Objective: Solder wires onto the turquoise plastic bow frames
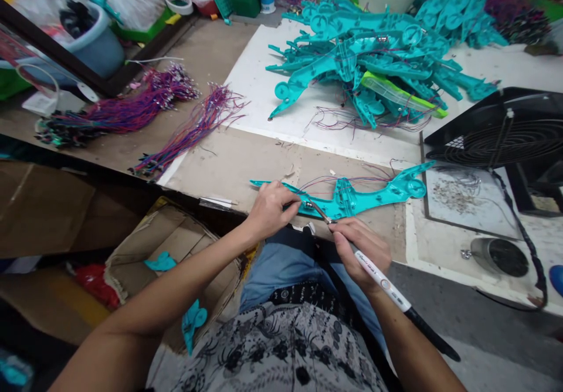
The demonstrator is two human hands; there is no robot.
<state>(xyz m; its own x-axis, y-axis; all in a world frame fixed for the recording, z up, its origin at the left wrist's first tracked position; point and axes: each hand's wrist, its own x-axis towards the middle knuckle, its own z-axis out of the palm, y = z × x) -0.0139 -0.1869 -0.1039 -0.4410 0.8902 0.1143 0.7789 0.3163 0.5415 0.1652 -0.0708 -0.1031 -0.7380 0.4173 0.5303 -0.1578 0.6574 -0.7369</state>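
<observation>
A long teal plastic part [373,201] lies along the front edge of the table, with thin dark wires across it. My left hand [273,207] is closed at the part's left portion, fingers pinched together; what they pinch is too small to make out. My right hand [361,251] is wrapped round a white soldering iron [380,279] with a black cord end. The iron's metal tip touches or nearly touches a small metallic piece on the teal part, just right of my left fingertips.
A pile of teal parts [347,58] stands behind. Bundles of purple and red wires [132,102] lie at left. A black fan [497,134], a white board [472,198] and a metal cup [499,256] are at right. An open cardboard box [176,228] sits below the table edge.
</observation>
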